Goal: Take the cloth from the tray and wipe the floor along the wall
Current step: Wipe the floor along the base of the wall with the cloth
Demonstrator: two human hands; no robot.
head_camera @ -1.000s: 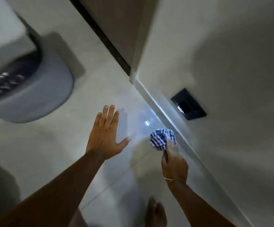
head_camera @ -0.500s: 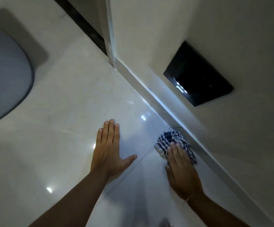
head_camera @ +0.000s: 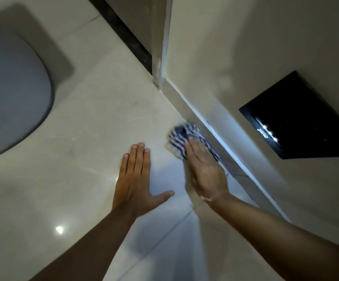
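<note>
A blue-and-white striped cloth (head_camera: 181,136) lies bunched on the pale tiled floor (head_camera: 95,122), right against the skirting (head_camera: 209,126) at the foot of the wall (head_camera: 235,57). My right hand (head_camera: 204,169) presses flat on the cloth's near part, fingers together and pointing away from me; it is blurred with motion. My left hand (head_camera: 137,179) rests flat on the floor just left of it, fingers together, thumb spread, holding nothing. No tray is in view.
A black panel (head_camera: 302,116) with small lights is set low in the wall to the right. A large grey rounded object (head_camera: 8,98) stands on the floor at the left. A dark threshold strip (head_camera: 124,33) and a wall corner (head_camera: 161,57) lie farther along.
My right hand went from pinching the bunched cloth to pressing it flat, and has slid it forward along the skirting. My left hand came down flat on the floor. The view moved closer to the wall.
</note>
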